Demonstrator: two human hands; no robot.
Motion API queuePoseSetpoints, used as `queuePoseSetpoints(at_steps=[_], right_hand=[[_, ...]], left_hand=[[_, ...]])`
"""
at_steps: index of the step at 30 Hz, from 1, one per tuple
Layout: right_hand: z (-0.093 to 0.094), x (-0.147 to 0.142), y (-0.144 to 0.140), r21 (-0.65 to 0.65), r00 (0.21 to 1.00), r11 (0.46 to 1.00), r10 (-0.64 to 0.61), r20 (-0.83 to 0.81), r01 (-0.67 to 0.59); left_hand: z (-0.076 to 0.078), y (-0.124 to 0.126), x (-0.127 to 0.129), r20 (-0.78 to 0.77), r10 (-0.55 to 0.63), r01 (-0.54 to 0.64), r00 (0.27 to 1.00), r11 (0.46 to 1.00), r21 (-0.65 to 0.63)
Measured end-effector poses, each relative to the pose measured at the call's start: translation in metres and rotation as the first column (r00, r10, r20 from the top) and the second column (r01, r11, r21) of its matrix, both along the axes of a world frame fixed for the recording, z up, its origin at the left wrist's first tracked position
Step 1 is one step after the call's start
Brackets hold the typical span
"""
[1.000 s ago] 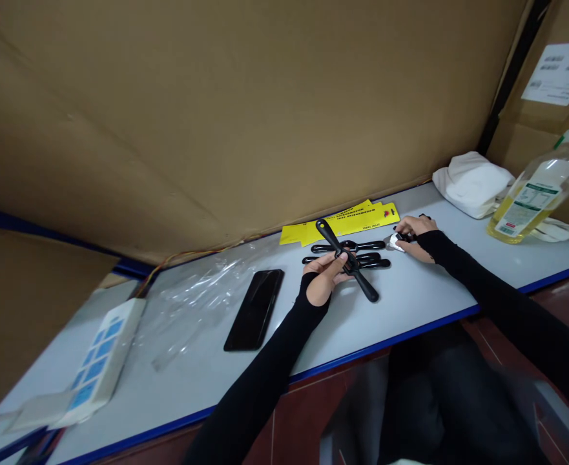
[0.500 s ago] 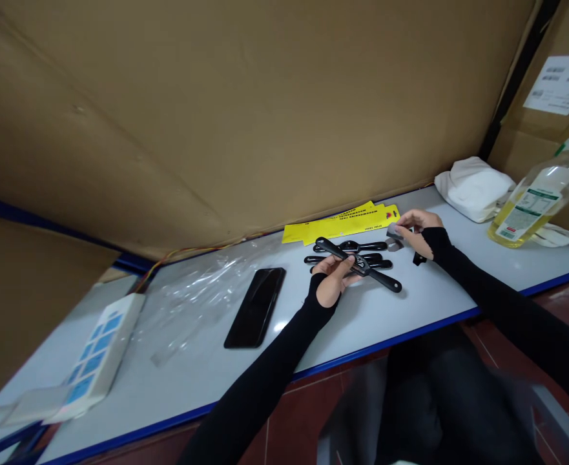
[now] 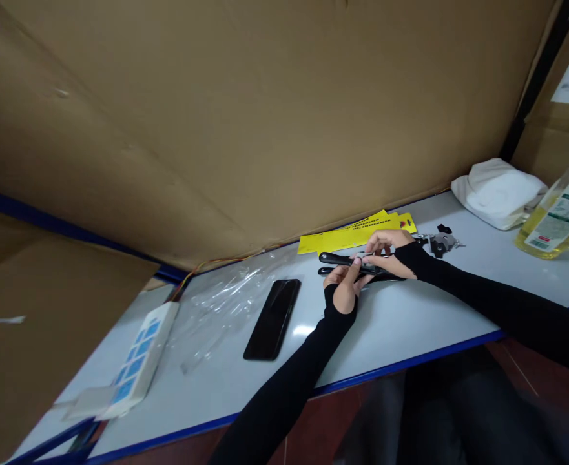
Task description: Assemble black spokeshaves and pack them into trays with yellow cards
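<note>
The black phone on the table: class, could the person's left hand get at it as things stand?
Probably yes. The phone lies flat just left of the left hand with bare table between them. But that hand is gripping a black tool, so it isn't free.

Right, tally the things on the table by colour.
Black: 3, the phone, the handle in both hands, another handle under it
Yellow: 1 stack of cards
White: 2, cloth, box
Clear: 2, bottle, plastic bags
Metal: 1 cluster of parts
Total: 9
</note>
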State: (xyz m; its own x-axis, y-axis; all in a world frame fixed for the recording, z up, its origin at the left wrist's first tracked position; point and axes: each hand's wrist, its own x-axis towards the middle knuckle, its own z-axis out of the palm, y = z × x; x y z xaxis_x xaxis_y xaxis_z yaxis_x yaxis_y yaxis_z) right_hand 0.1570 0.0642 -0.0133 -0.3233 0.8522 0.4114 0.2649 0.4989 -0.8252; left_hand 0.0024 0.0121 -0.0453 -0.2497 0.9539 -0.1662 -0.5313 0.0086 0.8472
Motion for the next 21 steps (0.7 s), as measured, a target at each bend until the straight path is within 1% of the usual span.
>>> queuePoseSetpoints(at_steps=[1,3,5,7,11,15,19,21], right_hand=[[-0.002,0.002,0.001,0.020,1.000,1.000,0.002,0.017,-0.003],[-0.004,0.006,0.002,0.019,0.999,0.999,-0.034,0.042,0.033],[-0.004,0.009,0.003,-0.022,0.996,0.997,-0.071,0.047,0.072],[-0.005,0.011,0.006,-0.089,0.997,0.993,-0.075,0.015,0.076],[-0.004,0.016,0.009,-0.227,0.996,0.973,-0.049,-0.079,0.030],[0.001,0.020,0.004,-0.356,0.993,0.933,0.017,-0.114,-0.057],[0.008,0.020,-0.004,-0.368,0.980,0.927,0.006,-0.196,-0.080],[0.010,0.018,-0.006,-0.395,0.969,0.911,0.018,-0.244,-0.116]], left_hand=[[0.000,0.001,0.003,-0.005,0.009,-0.009,1.000,1.000,-0.005],[0.000,0.005,0.008,-0.009,0.017,-0.017,1.000,1.000,-0.007],[0.001,0.009,0.013,-0.008,0.030,-0.030,1.000,1.000,-0.006],[0.002,0.013,0.015,-0.002,0.050,-0.050,0.999,0.999,0.005],[0.005,0.018,0.016,-0.009,0.044,-0.044,0.999,0.998,0.039],[0.008,0.014,0.012,-0.015,0.010,-0.009,1.000,0.998,0.065],[0.010,0.007,0.009,-0.031,0.007,-0.005,0.999,0.998,0.058],[0.011,0.005,0.007,-0.049,-0.010,0.013,0.999,0.998,0.065]])
